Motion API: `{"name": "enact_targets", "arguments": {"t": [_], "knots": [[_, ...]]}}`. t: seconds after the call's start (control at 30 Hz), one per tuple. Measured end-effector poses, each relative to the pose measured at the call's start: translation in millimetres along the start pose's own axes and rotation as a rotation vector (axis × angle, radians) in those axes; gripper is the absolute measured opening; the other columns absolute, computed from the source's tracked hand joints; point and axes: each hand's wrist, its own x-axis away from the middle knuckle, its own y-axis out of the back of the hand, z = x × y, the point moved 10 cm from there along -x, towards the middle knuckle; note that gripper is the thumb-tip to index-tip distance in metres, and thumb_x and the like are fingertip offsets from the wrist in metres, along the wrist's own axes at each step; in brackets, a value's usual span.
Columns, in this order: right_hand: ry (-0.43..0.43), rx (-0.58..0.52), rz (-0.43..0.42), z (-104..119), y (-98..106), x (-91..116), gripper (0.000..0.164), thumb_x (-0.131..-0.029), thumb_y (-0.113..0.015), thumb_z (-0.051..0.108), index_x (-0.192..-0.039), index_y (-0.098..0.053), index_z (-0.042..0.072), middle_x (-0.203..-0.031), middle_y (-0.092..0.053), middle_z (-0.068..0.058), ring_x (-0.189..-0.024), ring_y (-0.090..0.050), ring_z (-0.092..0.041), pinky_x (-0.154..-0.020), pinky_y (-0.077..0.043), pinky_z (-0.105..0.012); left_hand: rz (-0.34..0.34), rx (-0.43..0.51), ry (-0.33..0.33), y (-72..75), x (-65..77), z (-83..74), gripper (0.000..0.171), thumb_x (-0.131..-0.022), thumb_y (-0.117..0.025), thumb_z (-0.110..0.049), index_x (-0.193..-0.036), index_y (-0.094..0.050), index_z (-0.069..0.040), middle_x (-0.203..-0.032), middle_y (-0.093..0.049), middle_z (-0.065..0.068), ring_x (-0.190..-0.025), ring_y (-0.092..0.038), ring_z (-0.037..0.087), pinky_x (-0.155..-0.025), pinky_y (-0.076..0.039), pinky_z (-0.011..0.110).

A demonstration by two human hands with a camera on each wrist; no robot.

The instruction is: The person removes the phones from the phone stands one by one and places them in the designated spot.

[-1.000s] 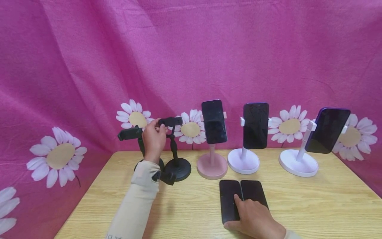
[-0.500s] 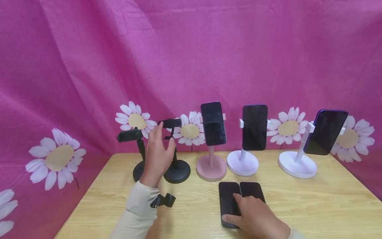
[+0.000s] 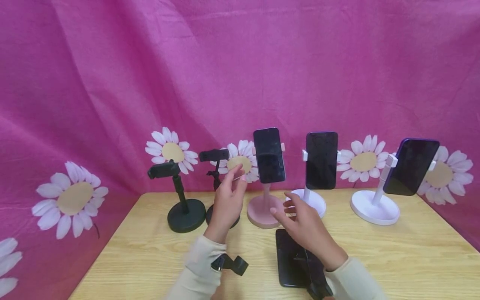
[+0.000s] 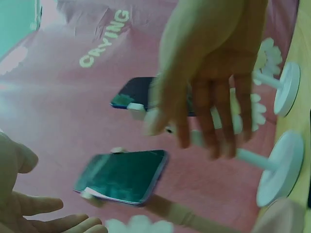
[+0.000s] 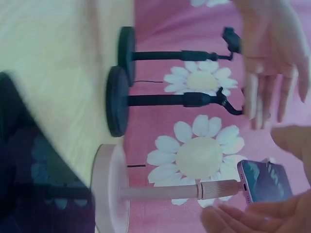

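Observation:
In the head view my left hand is raised in front of a black phone stand, its fingers loose and holding nothing. Reaching up from the right, my right hand has spread, slightly bent fingers and an empty palm, close to the base of the pink phone stand. A phone is clamped upright in that pink stand. Beneath my right wrist lie two dark phones side by side; the left one shows more, the other is mostly hidden. The right wrist view shows the pink stand's post beside my right-hand fingers.
Farther left stands another black phone stand with a bare clamp. On the right, two white stands, one with its base at the far right, hold a phone and a tilted phone. A pink flowered cloth hangs behind the wooden table.
My left hand has let go of the black stand's clamp and moved right and slightly down. My right hand has lifted off the flat phones and moved up toward the pink stand.

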Motion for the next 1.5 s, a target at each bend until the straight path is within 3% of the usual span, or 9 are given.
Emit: {"name": "enact_targets", "arguments": {"t": [0.17,0.3,0.43,0.57,0.83,1.27,1.5], "knots": [[-0.121,-0.140,-0.041,-15,-1,-24,0.067,-0.095,-0.057,0.045,-0.141,-0.038,0.001,-0.135,-0.052,-0.023,-0.121,-0.054,-0.039,-0.096,-0.046,-0.050,0.063,0.215,0.112,-23.5,-11.0,25.5,0.047,-0.102,-0.046,-0.027,-0.144,-0.042,-0.006,-0.139,-0.050,0.019,-0.124,-0.052,0.034,-0.101,-0.043,0.044],[-0.218,-0.336,-0.075,-29,-6,-39,0.063,-0.099,-0.052,0.039,-0.143,-0.033,-0.001,-0.140,-0.046,-0.023,-0.128,-0.048,-0.038,-0.101,-0.042,-0.048,0.122,0.361,0.221,-42.7,-16.4,41.6,0.053,-0.104,-0.038,-0.035,-0.149,-0.033,-0.007,-0.145,-0.042,0.023,-0.132,-0.043,0.037,-0.105,-0.038,0.047],[-0.285,-0.549,-0.118,-39,-12,-54,0.059,-0.101,-0.047,0.038,-0.145,-0.030,0.002,-0.142,-0.044,-0.022,-0.128,-0.048,-0.038,-0.099,-0.043,-0.047,0.144,0.412,0.287,-54.2,-21.5,50.5,0.056,-0.104,-0.033,-0.040,-0.151,-0.030,-0.010,-0.148,-0.037,0.024,-0.134,-0.040,0.039,-0.107,-0.032,0.055],[-0.259,-0.660,-0.118,-38,-17,-64,0.049,-0.103,-0.042,0.033,-0.145,-0.032,0.009,-0.141,-0.043,-0.018,-0.127,-0.048,-0.040,-0.102,-0.040,-0.050,0.144,0.422,0.331,-60.7,-24.2,57.5,0.056,-0.104,-0.032,-0.040,-0.151,-0.030,-0.009,-0.146,-0.039,0.025,-0.133,-0.040,0.041,-0.108,-0.030,0.057],[-0.189,-0.711,-0.049,-36,-23,-67,0.039,-0.106,-0.036,0.020,-0.144,-0.033,0.012,-0.139,-0.046,-0.016,-0.125,-0.050,-0.038,-0.101,-0.041,-0.048,0.171,0.443,0.352,-68.2,-23.2,63.2,0.056,-0.103,-0.036,-0.043,-0.150,-0.034,-0.011,-0.147,-0.041,0.019,-0.134,-0.039,0.037,-0.110,-0.029,0.053],[-0.187,-0.686,-0.012,-37,-25,-69,0.040,-0.104,-0.041,0.029,-0.143,-0.036,0.020,-0.140,-0.047,-0.006,-0.126,-0.052,-0.028,-0.101,-0.042,-0.042,0.172,0.390,0.336,-63.2,-24.2,59.5,0.056,-0.101,-0.041,-0.047,-0.147,-0.039,-0.016,-0.141,-0.049,0.011,-0.129,-0.047,0.033,-0.109,-0.033,0.050],[-0.134,-0.686,-0.007,-33,-23,-69,0.041,-0.102,-0.046,0.032,-0.141,-0.038,0.022,-0.141,-0.048,-0.004,-0.127,-0.051,-0.025,-0.101,-0.042,-0.040,0.182,0.377,0.314,-59.0,-24.9,51.5,0.052,-0.101,-0.043,-0.044,-0.148,-0.040,-0.020,-0.140,-0.051,0.008,-0.122,-0.053,0.030,-0.107,-0.036,0.050]]}}
